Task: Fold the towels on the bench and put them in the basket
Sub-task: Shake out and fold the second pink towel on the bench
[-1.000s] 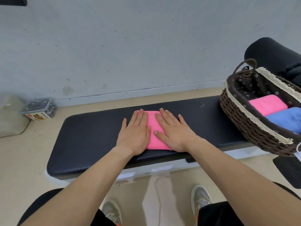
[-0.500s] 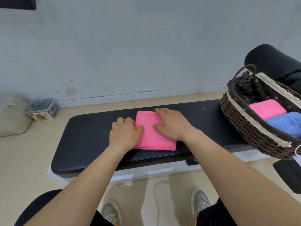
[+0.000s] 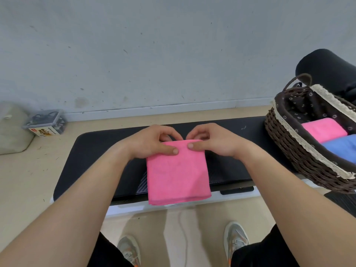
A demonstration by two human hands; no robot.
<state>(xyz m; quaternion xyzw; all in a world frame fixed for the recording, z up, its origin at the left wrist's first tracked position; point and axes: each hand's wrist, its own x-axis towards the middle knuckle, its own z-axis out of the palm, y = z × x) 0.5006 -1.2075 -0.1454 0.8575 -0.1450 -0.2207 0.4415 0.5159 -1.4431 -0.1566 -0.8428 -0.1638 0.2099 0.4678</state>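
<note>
A folded pink towel (image 3: pixel 177 174) hangs in the air above the front edge of the black padded bench (image 3: pixel 96 149). My left hand (image 3: pixel 152 142) pinches its top edge at the left, thumb on the near face and fingers curled behind. My right hand (image 3: pixel 213 141) pinches the same edge at the right in the same way. The towel's lower edge reaches past the bench's front. At the right end of the bench stands a dark wicker basket (image 3: pixel 289 151) with a lace-trimmed lining. A folded pink towel (image 3: pixel 323 130) and a folded blue towel (image 3: pixel 342 147) lie inside it.
A grey wall runs behind the bench. On the floor at the left sit a clear plastic box (image 3: pixel 46 122) and a pale cushion (image 3: pixel 11 130). A black roll (image 3: pixel 327 68) lies behind the basket. My shoes and a white cord are on the floor below.
Both hands stopped pressing the folded pink towel flat on the bench, took hold of its edge and lifted it up toward me.
</note>
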